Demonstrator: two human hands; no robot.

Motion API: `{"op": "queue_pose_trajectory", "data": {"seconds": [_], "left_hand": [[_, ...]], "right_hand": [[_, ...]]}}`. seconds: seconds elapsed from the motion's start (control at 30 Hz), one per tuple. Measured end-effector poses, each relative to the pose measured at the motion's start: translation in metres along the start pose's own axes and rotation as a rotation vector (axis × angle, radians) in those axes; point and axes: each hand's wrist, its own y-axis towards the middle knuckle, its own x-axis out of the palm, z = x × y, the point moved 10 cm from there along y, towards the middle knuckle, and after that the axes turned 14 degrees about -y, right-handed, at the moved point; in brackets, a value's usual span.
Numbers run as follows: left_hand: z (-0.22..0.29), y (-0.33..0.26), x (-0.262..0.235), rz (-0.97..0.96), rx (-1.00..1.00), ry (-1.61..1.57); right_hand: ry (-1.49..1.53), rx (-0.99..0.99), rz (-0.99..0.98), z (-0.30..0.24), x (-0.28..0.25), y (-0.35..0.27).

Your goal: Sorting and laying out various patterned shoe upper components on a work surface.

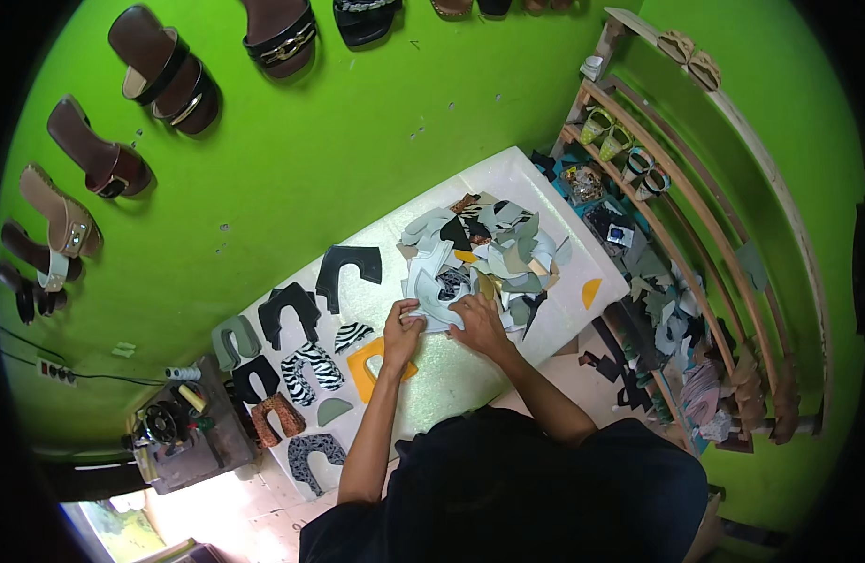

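Note:
My left hand (401, 327) and my right hand (476, 322) both grip a pale grey-white cut shoe piece (432, 302) at the near edge of a heap of cut pieces (493, 251) in grey, white, black and tan. The heap lies on a white table (507, 174). Just under my left hand lies an orange U-shaped piece (367, 368). Left of it, sorted pieces are laid out flat: black shapes (346, 267), zebra-striped ones (310, 371), a grey one (233, 340) and a brown one (275, 418).
Sandals (165, 70) hang on the green wall at the left and top. A wooden rack (676, 188) with shoes and scraps stands to the right. A small sewing machine (165, 427) sits on a stand at the lower left. More scraps (667, 328) lie beside the table's right edge.

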Motion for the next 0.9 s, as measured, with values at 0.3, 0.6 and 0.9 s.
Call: {"op": "queue_pose_trajectory", "data": {"seconds": [0.3, 0.6, 0.9], "left_hand": [[0.003, -0.001, 0.023, -0.166, -0.049, -0.151], [0.009, -0.012, 0.057, -0.257, -0.013, -0.006], [-0.001, 0.002, 0.099, -0.386, -0.085, -0.063]], "right_hand": [[0.28, 0.249, -0.008, 0.023, -0.025, 0.004], [0.637, 0.522, 0.366, 0.085, -0.036, -0.007], [1.051, 0.527, 0.036, 0.081, -0.007, 0.003]]}}
